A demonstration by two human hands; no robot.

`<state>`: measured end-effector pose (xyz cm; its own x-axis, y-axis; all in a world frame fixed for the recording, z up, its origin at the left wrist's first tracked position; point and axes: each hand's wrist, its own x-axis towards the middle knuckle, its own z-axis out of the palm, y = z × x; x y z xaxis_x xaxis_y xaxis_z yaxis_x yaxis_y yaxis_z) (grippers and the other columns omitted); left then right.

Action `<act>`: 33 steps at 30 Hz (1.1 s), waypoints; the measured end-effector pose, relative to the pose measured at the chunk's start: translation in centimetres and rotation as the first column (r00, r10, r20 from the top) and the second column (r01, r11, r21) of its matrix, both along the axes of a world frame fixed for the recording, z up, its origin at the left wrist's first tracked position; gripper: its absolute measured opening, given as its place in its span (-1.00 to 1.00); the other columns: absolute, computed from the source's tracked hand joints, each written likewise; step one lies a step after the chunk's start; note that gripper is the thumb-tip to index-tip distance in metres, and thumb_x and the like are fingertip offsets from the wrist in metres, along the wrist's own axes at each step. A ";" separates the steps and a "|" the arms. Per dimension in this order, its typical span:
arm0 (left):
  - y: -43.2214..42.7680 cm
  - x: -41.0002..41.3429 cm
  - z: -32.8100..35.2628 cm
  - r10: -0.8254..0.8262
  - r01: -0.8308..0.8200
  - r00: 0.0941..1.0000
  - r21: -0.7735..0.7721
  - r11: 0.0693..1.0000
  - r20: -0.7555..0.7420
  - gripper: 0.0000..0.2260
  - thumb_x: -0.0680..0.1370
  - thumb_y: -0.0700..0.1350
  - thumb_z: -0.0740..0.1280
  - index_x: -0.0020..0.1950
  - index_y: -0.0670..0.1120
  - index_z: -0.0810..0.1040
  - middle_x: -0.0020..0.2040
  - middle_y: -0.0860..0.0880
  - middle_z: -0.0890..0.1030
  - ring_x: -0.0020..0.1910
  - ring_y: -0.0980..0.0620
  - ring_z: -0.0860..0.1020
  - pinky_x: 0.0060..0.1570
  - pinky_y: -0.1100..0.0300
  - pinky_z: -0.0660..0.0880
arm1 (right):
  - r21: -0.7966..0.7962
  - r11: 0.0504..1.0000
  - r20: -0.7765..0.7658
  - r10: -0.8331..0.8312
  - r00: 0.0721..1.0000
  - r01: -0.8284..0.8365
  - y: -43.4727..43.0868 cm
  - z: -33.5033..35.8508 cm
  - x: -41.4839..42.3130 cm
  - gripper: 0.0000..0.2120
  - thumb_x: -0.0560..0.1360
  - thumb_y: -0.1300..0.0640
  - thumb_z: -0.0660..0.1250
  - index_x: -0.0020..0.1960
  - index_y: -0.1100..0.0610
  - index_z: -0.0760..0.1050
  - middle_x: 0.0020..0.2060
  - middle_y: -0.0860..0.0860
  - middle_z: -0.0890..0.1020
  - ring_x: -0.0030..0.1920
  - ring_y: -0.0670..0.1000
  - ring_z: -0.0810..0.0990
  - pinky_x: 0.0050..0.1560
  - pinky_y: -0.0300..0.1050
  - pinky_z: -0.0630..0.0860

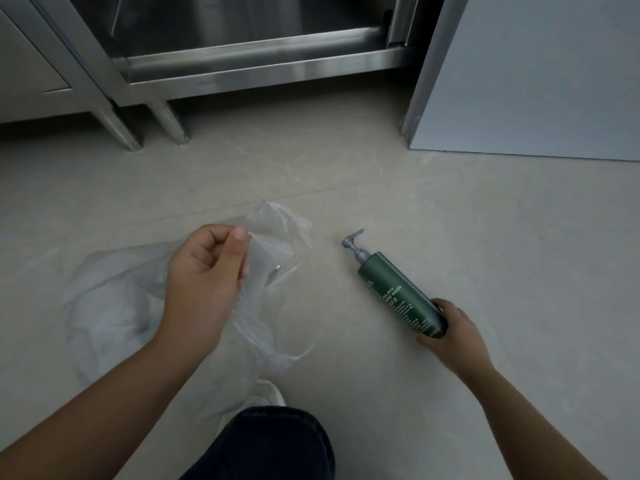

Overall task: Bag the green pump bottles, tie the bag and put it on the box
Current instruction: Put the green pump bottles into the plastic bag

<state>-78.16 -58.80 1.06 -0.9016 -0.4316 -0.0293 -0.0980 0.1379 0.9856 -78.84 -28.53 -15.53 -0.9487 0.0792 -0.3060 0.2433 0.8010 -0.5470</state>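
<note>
A dark green pump bottle (398, 292) with a grey pump head lies tilted over the floor, pump pointing up and left. My right hand (450, 336) grips its base. A clear, thin plastic bag (114, 306) lies crumpled on the floor at the left. My left hand (204, 271) pinches the bag's edge between thumb and fingers and lifts it, so the film hangs down below the hand. Bag and bottle are apart, with bare floor between them. Something small and grey shows through the film near the hand.
A stainless steel cabinet (249, 57) on legs stands at the back. A pale grey panel (540, 74) rises at the back right. My knee in dark trousers (273, 445) and a white shoe sit at the bottom middle. The floor is pale tile.
</note>
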 end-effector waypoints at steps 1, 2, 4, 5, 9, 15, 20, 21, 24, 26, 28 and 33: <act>0.0 0.2 0.0 -0.012 0.012 1.000 0.003 1.000 0.009 -0.85 0.53 -0.12 0.25 -0.24 -0.09 0.50 -0.59 0.11 0.44 -0.59 0.21 0.32 -0.55 0.42 0.30 | -0.008 1.000 -0.024 0.019 1.000 -0.020 0.0 0.4 0.0 -0.43 0.25 0.16 0.48 0.21 0.10 0.38 0.01 0.14 0.57 -0.06 0.14 0.51 -0.12 -0.11 0.40; 0.1 0.4 0.1 -0.028 0.028 0.999 0.005 1.000 0.019 -0.86 0.49 -0.09 0.29 -0.25 -0.08 0.51 -0.60 0.11 0.43 -0.59 0.21 0.32 -0.56 0.42 0.31 | -0.015 0.999 -0.048 0.038 0.998 -0.039 0.1 0.9 0.0 -0.43 0.25 0.15 0.48 0.21 0.08 0.38 0.00 0.12 0.57 -0.06 0.13 0.51 -0.12 -0.09 0.42; 0.2 0.7 0.4 -0.053 0.053 0.998 0.011 0.999 0.040 -0.90 0.38 -0.04 0.35 -0.28 -0.04 0.52 -0.57 0.10 0.43 -0.60 0.21 0.33 -0.56 0.41 0.32 | -0.029 0.997 -0.099 0.072 0.992 -0.075 0.0 2.1 -0.1 -0.42 0.25 0.14 0.49 0.22 0.06 0.37 -0.01 0.08 0.56 -0.05 0.11 0.51 -0.09 -0.07 0.45; 0.2 0.7 0.4 -0.058 0.057 0.997 0.015 0.998 0.050 -0.91 0.36 -0.04 0.37 -0.28 -0.03 0.53 -0.53 0.08 0.44 -0.60 0.21 0.33 -0.56 0.41 0.33 | -0.038 0.994 -0.123 0.094 0.988 -0.100 -0.1 2.8 -0.3 -0.41 0.25 0.13 0.49 0.23 0.05 0.37 -0.01 0.06 0.56 -0.04 0.10 0.51 -0.08 -0.07 0.45; -0.4 1.1 0.5 -0.066 0.069 0.996 -0.055 0.996 0.064 -0.88 0.47 -0.16 0.34 -0.28 -0.09 0.52 -0.57 0.06 0.43 -0.61 0.19 0.33 -0.57 0.41 0.32 | -0.054 0.970 -0.140 0.229 0.963 -0.238 -0.9 5.6 -1.2 -0.40 0.26 0.11 0.49 0.24 0.00 0.36 -0.02 -0.03 0.52 -0.02 0.01 0.48 -0.05 -0.16 0.38; -0.3 1.9 0.8 -0.042 0.039 0.999 -0.083 0.996 -0.030 -0.85 0.55 -0.17 0.22 -0.23 -0.11 0.44 -0.62 0.05 0.42 -0.62 0.18 0.31 -0.56 0.42 0.30 | -0.023 0.916 -0.015 0.401 0.916 -0.401 -2.0 7.3 -1.9 -0.39 0.25 0.07 0.49 0.25 -0.05 0.36 0.00 -0.01 0.55 -0.04 -0.01 0.49 -0.06 -0.20 0.41; -0.9 2.3 1.3 -0.026 0.017 0.995 -0.094 0.995 -0.097 -0.86 0.57 -0.16 0.17 -0.19 -0.07 0.41 -0.59 0.06 0.43 -0.60 0.19 0.33 -0.54 0.41 0.31 | 0.000 0.849 0.054 0.528 0.847 -0.529 -3.8 8.1 -2.9 -0.40 0.27 0.06 0.46 0.26 -0.07 0.35 -0.01 -0.01 0.54 -0.05 -0.04 0.46 -0.10 -0.22 0.41; -1.1 2.4 1.4 -0.017 0.008 0.995 -0.092 0.996 -0.101 -0.86 0.57 -0.16 0.16 -0.19 -0.06 0.41 -0.59 0.06 0.42 -0.60 0.19 0.33 -0.55 0.41 0.31 | 0.017 0.827 0.059 0.560 0.826 -0.562 -4.5 8.2 -3.2 -0.41 0.27 0.05 0.45 0.26 -0.07 0.35 0.00 0.00 0.54 -0.04 -0.04 0.44 -0.09 -0.21 0.39; -1.7 2.5 1.5 0.005 -0.014 0.994 -0.081 0.997 -0.105 -0.86 0.56 -0.14 0.16 -0.20 -0.05 0.40 -0.59 0.05 0.43 -0.59 0.19 0.33 -0.55 0.40 0.30 | 0.069 0.763 0.049 0.641 0.766 -0.642 -7.1 8.4 -4.5 -0.43 0.29 0.05 0.43 0.27 -0.05 0.35 0.02 0.02 0.53 -0.01 0.00 0.43 -0.06 -0.19 0.37; -2.1 2.7 1.5 0.021 -0.029 0.994 -0.070 0.997 -0.104 -0.87 0.54 -0.10 0.17 -0.20 -0.04 0.40 -0.59 0.05 0.42 -0.60 0.19 0.32 -0.56 0.40 0.30 | 0.092 0.726 0.039 0.681 0.731 -0.681 -9.0 8.6 -5.3 -0.44 0.30 0.06 0.42 0.27 -0.04 0.35 0.02 0.04 0.53 0.00 0.03 0.43 -0.05 -0.17 0.37; -2.5 2.9 1.3 0.045 -0.049 0.995 -0.051 0.997 -0.088 -0.86 0.55 -0.11 0.17 -0.21 -0.03 0.40 -0.60 0.05 0.42 -0.61 0.19 0.31 -0.58 0.39 0.28 | 0.104 0.687 0.032 0.720 0.693 -0.719 -11.0 8.6 -6.2 -0.45 0.31 0.06 0.41 0.27 -0.03 0.35 0.02 0.05 0.53 0.01 0.06 0.43 -0.05 -0.16 0.37; -3.2 3.6 1.3 0.104 -0.104 0.993 -0.013 0.994 -0.055 -0.85 0.55 -0.12 0.17 -0.22 -0.04 0.41 -0.61 0.02 0.40 -0.64 0.19 0.28 -0.63 0.40 0.24 | 0.104 0.578 0.055 0.809 0.585 -0.810 -16.0 8.0 -8.0 -0.45 0.30 0.07 0.41 0.26 -0.04 0.35 0.01 0.05 0.53 0.01 0.08 0.45 -0.07 -0.14 0.37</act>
<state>-74.55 -62.05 2.36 -0.8519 -0.5231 0.0260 -0.0593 0.1457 0.9875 -86.83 -44.51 -7.58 -0.6349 -0.6899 -0.3478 -0.5350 0.7173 -0.4463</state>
